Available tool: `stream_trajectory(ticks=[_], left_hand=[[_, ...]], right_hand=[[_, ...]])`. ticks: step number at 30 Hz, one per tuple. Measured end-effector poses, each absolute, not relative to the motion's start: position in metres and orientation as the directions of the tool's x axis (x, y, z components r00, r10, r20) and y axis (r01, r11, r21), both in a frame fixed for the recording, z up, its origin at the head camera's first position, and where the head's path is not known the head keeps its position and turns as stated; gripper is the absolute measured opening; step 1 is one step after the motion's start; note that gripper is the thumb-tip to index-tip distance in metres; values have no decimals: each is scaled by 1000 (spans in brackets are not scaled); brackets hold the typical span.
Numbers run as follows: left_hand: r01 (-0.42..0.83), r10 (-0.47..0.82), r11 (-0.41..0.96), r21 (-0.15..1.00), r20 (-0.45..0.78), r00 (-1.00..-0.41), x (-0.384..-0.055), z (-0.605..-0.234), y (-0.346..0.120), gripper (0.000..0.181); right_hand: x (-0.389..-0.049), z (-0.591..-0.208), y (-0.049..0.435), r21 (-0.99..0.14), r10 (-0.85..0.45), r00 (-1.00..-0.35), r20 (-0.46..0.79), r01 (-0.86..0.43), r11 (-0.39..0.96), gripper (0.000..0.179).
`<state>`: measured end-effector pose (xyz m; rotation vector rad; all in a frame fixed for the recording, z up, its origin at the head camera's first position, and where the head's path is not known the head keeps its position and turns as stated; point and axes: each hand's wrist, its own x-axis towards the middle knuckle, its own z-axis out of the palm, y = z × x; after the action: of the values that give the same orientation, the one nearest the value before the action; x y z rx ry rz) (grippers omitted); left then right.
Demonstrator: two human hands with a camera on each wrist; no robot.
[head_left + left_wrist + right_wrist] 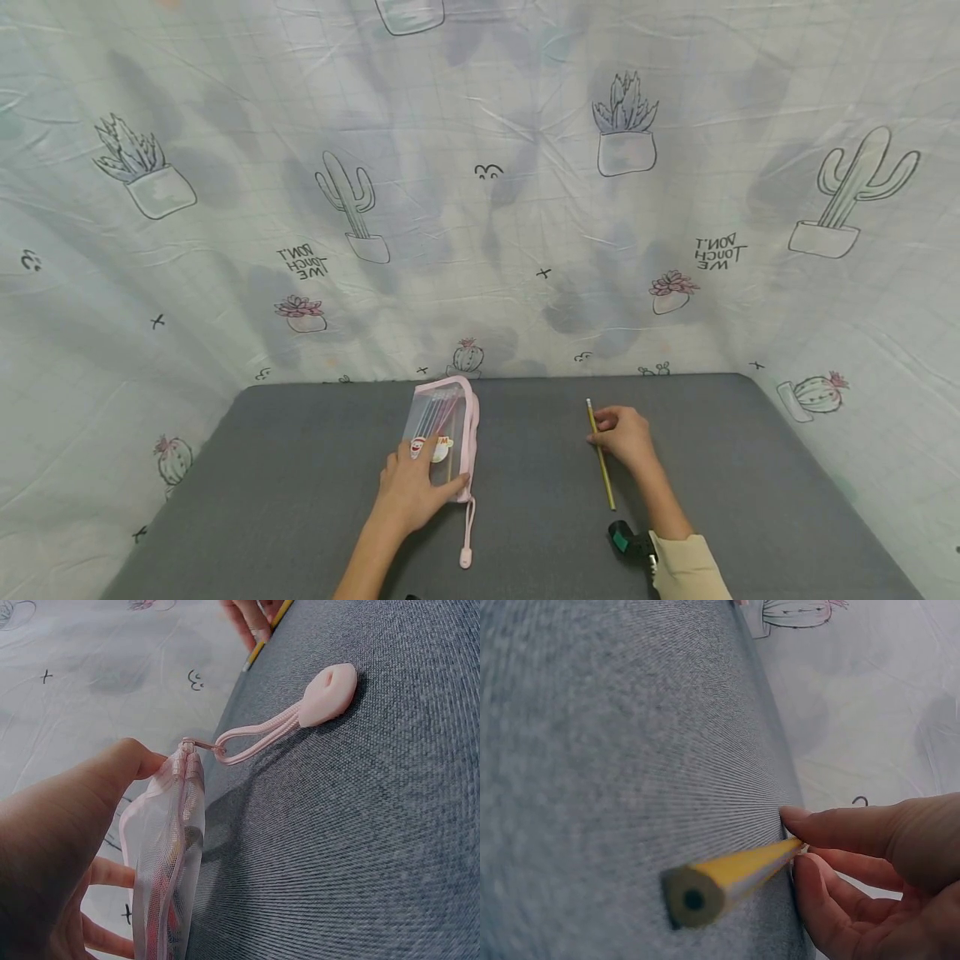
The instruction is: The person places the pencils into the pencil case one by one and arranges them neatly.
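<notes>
A clear pencil case (462,417) with pink trim and a zip lies on the grey table, several pencils showing through it. My left hand (411,492) rests on its upper face, fingers spread, thumb at the near corner by the zip's end. From the zip pull (196,744) a pink cord loop with a soft pink tab (330,696) trails onto the table. To the right, my right hand (624,435) pinches a yellow pencil (604,475) between thumb and fingers. The pencil's white eraser end points away; its near end looks flat and unsharpened in the right wrist view.
The grey table (315,467) runs back to a pale curtain (435,275) printed with cactus and succulent drawings, which also hangs along both sides. A black strap piece with a green patch (621,537) sits at my right wrist, beside a beige sleeve (686,567).
</notes>
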<state>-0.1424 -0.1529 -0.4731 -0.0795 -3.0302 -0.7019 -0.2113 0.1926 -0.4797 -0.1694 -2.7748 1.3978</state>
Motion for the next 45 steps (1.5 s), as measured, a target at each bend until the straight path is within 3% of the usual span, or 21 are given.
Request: stream_trajectory(ticks=[11, 29, 45], left_hand=[[51, 39, 899, 435, 38, -999, -141, -473, -153, 88], [62, 50, 901, 430, 37, -998, -141, -470, -153, 89], [66, 51, 904, 422, 46, -998, -142, -470, -153, 89]], right_hand=[[-210, -477, 193, -810, 92, -995, -50, 94, 579, 34], [-208, -472, 191, -896, 87, -985, -151, 173, 408, 37], [-209, -469, 185, -953, -21, -973, -229, 220, 208, 40]])
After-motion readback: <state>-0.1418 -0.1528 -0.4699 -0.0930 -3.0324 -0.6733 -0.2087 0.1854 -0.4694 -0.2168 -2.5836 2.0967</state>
